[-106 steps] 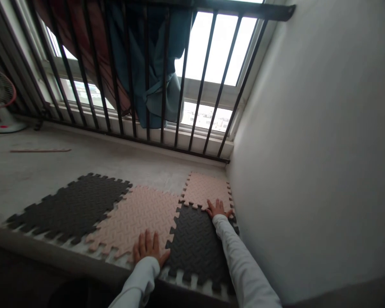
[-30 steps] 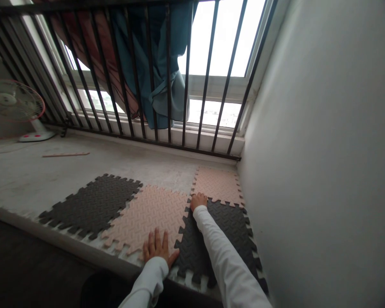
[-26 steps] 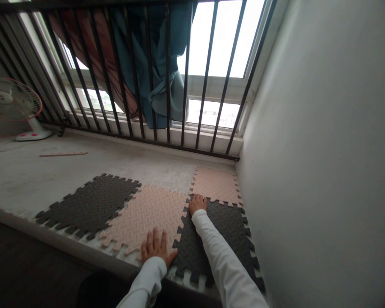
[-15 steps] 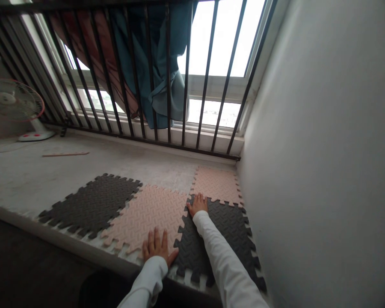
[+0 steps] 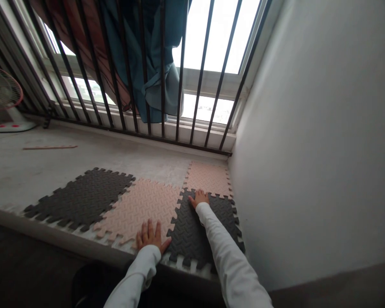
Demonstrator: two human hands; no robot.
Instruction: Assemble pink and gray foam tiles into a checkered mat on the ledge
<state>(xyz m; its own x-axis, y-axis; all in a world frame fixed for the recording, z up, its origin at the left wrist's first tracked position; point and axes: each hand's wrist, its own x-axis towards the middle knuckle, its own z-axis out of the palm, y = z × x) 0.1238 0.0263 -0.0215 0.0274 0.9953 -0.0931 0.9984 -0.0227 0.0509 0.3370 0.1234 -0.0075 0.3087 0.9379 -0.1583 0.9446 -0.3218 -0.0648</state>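
Interlocking foam mat tiles lie on a raised concrete ledge. My left hand [image 5: 150, 236] lies flat with fingers spread on the near edge of the pink tile [image 5: 141, 207], thumb touching the dark tile [image 5: 205, 226] beside it. My right hand [image 5: 199, 198] presses flat at the far left corner of that dark tile, where it joins the smaller pink tile [image 5: 208, 179] by the wall. Another dark tile [image 5: 83, 196] sits to the left. Both arms wear white sleeves.
A white wall [image 5: 308, 141] borders the tiles on the right. Black window bars [image 5: 162, 72] with blue and red cloth [image 5: 147, 55] hanging behind them stand at the back. A fan [image 5: 3, 102] and a wooden stick [image 5: 49, 147] lie at the far left on the concrete ledge [image 5: 35, 171].
My right hand slid from the right end of the seam between the dark and small pink tiles to its left end and now lies flat. My left hand stayed put.
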